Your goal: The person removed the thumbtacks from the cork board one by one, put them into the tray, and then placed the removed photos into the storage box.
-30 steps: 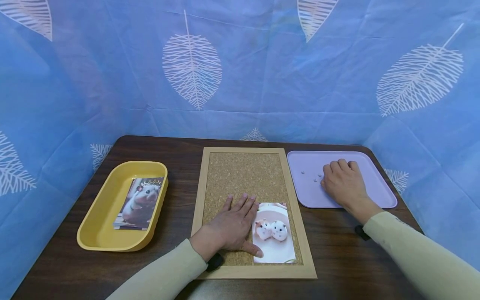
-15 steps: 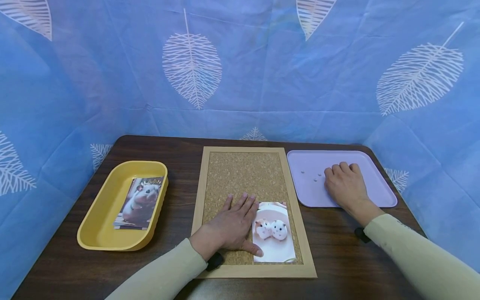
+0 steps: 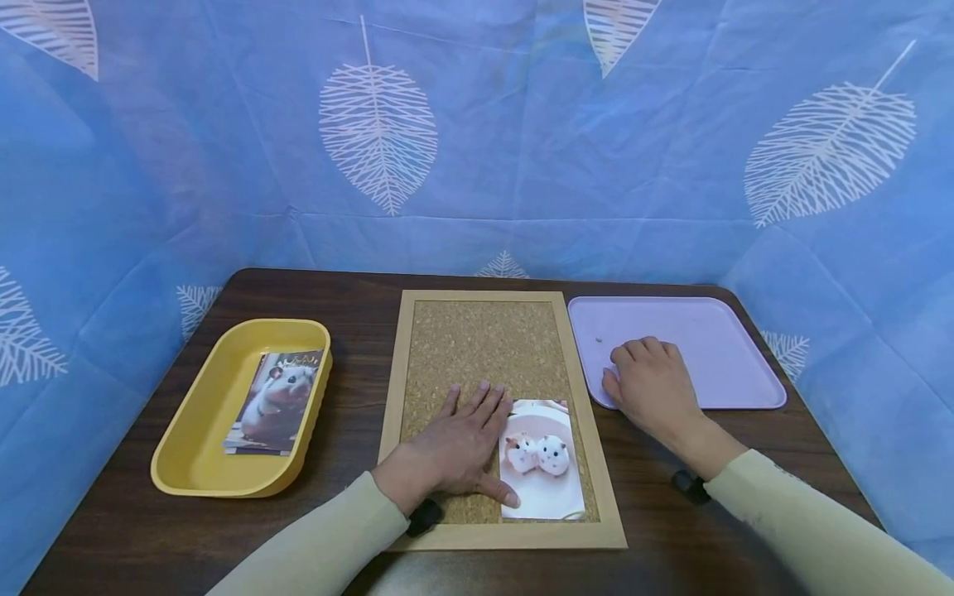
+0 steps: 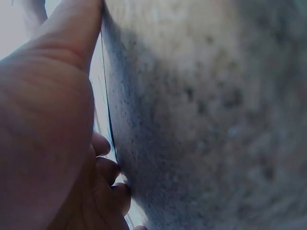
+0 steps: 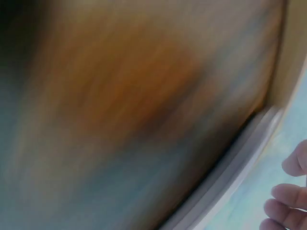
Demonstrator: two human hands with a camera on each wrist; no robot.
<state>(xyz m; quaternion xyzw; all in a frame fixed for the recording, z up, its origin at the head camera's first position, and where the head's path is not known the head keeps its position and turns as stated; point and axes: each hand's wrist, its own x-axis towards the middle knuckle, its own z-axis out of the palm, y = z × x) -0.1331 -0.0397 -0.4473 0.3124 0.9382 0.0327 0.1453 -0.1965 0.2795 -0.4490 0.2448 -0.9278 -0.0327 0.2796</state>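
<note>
My left hand (image 3: 458, 451) lies flat with spread fingers on a wood-framed corkboard (image 3: 484, 348). Its thumb presses on the lower left of a photo card (image 3: 544, 492) showing two white hamsters. In the left wrist view, the palm (image 4: 53, 134) runs close along the cork. My right hand (image 3: 656, 385) is over the left front edge of a lilac tray (image 3: 734, 364), fingers bent. A tiny grey piece (image 3: 599, 340) shows on the tray beyond it. In the right wrist view, the fingertips (image 5: 288, 194) hover over the tray; I cannot tell whether they pinch anything.
Left of the board stands a yellow bin (image 3: 179, 451) with a stack of photo cards (image 3: 276, 406), the top one showing a white mouse-like animal. All rest on a dark wooden table (image 3: 358, 331). A blue leaf-patterned cloth (image 3: 522, 149) hangs behind and at both sides.
My right hand has shifted left and toward me, from the tray's middle to its left front edge, hiding some small grey pieces. My left hand and the card stay put.
</note>
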